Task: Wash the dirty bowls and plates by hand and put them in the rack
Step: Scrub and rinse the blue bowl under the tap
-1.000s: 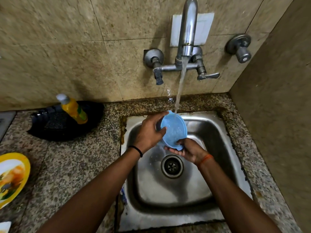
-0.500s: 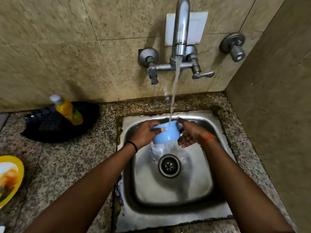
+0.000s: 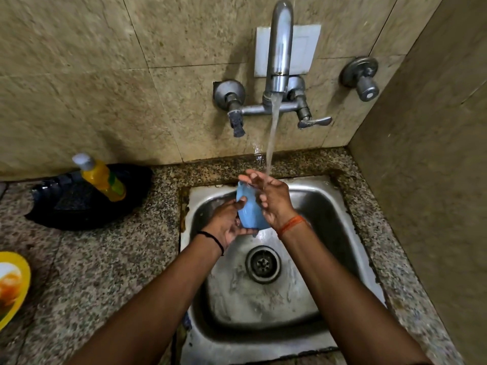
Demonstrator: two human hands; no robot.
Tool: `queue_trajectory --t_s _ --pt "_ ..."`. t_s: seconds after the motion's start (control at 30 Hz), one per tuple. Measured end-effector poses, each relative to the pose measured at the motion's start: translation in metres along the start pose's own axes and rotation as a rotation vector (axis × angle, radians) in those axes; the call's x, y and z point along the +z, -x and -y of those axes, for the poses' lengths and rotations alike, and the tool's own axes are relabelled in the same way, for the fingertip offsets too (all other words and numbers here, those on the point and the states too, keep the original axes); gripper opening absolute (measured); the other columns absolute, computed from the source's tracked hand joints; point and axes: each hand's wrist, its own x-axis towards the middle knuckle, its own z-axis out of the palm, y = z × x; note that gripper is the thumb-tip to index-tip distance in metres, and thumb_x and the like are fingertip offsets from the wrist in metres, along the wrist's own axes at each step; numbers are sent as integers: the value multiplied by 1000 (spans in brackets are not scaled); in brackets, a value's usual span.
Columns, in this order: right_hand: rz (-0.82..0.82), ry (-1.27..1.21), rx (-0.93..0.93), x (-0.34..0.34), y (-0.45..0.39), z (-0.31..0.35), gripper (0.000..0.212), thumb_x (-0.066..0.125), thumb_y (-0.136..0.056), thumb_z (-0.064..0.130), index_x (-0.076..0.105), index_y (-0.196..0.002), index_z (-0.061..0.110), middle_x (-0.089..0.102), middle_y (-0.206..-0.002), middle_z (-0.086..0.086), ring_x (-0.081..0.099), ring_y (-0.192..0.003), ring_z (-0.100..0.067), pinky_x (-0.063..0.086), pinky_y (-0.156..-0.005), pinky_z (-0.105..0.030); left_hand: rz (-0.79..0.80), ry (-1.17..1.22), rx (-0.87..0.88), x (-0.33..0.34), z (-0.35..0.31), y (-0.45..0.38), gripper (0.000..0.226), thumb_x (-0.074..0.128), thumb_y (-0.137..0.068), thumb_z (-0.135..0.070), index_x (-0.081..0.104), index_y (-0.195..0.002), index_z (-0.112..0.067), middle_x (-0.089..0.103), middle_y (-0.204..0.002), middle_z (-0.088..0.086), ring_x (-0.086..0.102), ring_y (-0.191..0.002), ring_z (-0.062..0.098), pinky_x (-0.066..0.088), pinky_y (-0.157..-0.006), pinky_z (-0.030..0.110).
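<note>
Two hands over steel sink (image 3: 342,259) w/ drain (image 3: 263,264): left hand (image 3: 228,222) grips blue bowl (image 3: 249,212) from below, right hand (image 3: 272,198) presses flat on it w/ fingers straight, under water stream (image 3: 272,135) from wall tap (image 3: 280,54); yellow plate (image 3: 13,283) w/ food left on granite counter (image 3: 105,259), soap bottle (image 3: 101,177) in black rack (image 3: 79,206), beige tiled wall (image 3: 105,75).

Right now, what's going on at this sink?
A person is rinsing a small blue bowl over the steel sink while the tap runs. The left hand holds the bowl from below, tilted on its side, and the right hand rubs it under the stream. A yellow soap bottle stands on a black tray to the left. No rack is in view.
</note>
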Motion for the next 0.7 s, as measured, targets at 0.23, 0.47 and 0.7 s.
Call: queue_trajectory --t_s 0.23,0.47,0.7 --pt "-155 96 53 3 0 12 42 49 -96 32 48 -56 18 41 -34 9 33 -25 -4 23 -29 -16 -60 -153 88 20 -10 7 27 51 -97 -25 54 -123 -15 61 -120 15 61 -95 34 53 -73 43" --pt "-207 64 -330 -6 17 48 33 53 -96 15 44 -128 14 62 -106 -1 65 -86 -20 56 -77 -38 -212 -492 267 40 -10 0 20 56 -90 -3 65 -101 -17 68 -107 11 65 -93 29 54 -84 44" --pt "-502 538 -571 -11 -2 96 47 51 -96 35 33 -132 10 63 -127 -9 62 -107 -20 44 -83 -24 -227 -776 470 47 -9 6 18 60 -88 -11 70 -103 -13 71 -104 10 65 -98 28 48 -77 29"
